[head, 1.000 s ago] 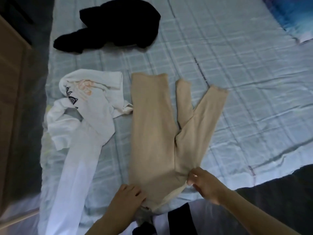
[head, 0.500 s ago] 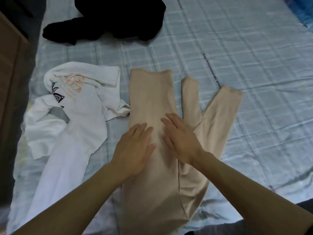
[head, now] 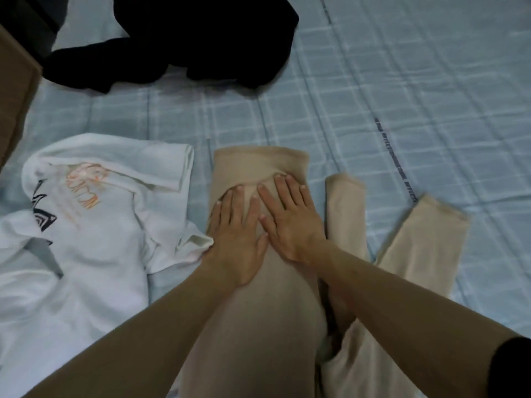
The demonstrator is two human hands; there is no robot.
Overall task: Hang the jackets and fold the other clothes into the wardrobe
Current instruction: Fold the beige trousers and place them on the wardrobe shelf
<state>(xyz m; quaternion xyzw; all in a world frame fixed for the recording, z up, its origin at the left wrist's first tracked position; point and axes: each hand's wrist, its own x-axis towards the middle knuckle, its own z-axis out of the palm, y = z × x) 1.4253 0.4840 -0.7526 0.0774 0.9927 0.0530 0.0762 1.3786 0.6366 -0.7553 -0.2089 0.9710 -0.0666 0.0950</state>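
I have both hands laid flat, side by side, on a beige garment [head: 258, 162] that lies on the pale blue checked bed sheet [head: 402, 96] directly in front of me. The left hand [head: 238, 234] and right hand [head: 290, 222] touch at the thumbs, fingers straight and a little apart, gripping nothing. I judge they press down to smooth the fabric before folding, as a small ripple stands just ahead of the fingertips [head: 280, 179]. The garment's long axis runs from my body straight away across the bed, its squared end pointing away from me. Two narrower limbs, sleeves or legs, I cannot tell which, lie to its right, one cuff [head: 344, 196] pointing away, the other cuff [head: 431, 225] angled away and rightward. Just beside the garment on the left lies a crumpled white printed top [head: 94, 225], touching my left wrist. A black garment [head: 201, 44] sits heaped well beyond. A brown wooden panel [head: 14, 90] edges the left.
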